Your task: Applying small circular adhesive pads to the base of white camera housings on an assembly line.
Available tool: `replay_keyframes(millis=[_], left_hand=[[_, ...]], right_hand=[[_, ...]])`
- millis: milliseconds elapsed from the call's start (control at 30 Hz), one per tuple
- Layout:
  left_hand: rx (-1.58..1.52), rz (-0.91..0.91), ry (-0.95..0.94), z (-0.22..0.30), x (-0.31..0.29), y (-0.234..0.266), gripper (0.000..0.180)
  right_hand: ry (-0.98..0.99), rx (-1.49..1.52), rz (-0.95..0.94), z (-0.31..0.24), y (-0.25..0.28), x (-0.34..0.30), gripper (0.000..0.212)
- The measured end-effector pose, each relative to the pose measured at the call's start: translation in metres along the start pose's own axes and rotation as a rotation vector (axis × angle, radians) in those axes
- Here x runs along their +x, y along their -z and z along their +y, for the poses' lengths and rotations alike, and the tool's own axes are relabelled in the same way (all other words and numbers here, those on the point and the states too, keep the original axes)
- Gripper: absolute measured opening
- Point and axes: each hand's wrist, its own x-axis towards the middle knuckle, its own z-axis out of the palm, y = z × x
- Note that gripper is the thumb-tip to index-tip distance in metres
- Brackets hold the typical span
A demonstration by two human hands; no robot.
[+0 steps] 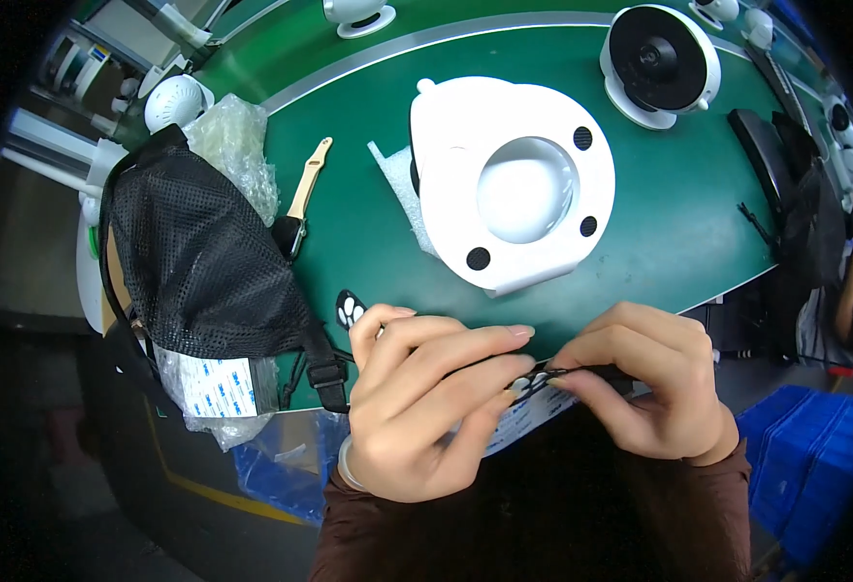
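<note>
In the head view, both hands meet just past the near edge of the bench (674, 262), in front of the wearer's dark brown sleeves (640, 514). The left hand (426, 407) has its fingers curled, thumb and fingertips grasping one side of a small black piece with pale oval spots (531, 385). The right hand (654, 378) pinches the other side of it between thumb and index finger, so the piece sits between the two hands, partly covered by the fingertips. A white sheet with blue print (528, 419) shows just below it; which fingers support the sheet, I cannot tell.

A second black piece with white ovals (351, 308) shows beside the left hand's knuckles; whether the hand touches it is unclear.

Beyond the hands, a white rounded housing (455, 194) lies on the bench, with a large round opening and three black textured pads (478, 259) on its upward face. Foam wrap (402, 194) sticks out from its left side. Farther left is a brush with a wooden handle (311, 177), then a black mesh bag (203, 252) with bubble wrap (237, 145) behind it and a clear packet of blue-printed white sheets (221, 388) at its near end. A black-and-white round-headed device (654, 68) stands at the far right. Off the bench, at lower right, are blue bins (814, 466).
</note>
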Motion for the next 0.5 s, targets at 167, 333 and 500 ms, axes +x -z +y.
replay_keyframes(millis=[167, 333, 500], left_hand=[[0.067, -0.069, 0.001, 0.004, 0.003, -0.005, 0.013], [-0.025, -0.037, 0.048, 0.003, 0.006, -0.012, 0.011], [-0.04, -0.03, 0.05, 0.004, 0.008, -0.015, 0.012]], right_hand=[[0.014, 0.013, 0.038, 0.002, 0.0, -0.006, 0.015], [0.003, 0.036, 0.096, 0.006, -0.002, -0.01, 0.013], [0.144, -0.107, 0.179, 0.006, -0.002, -0.011, 0.016]])
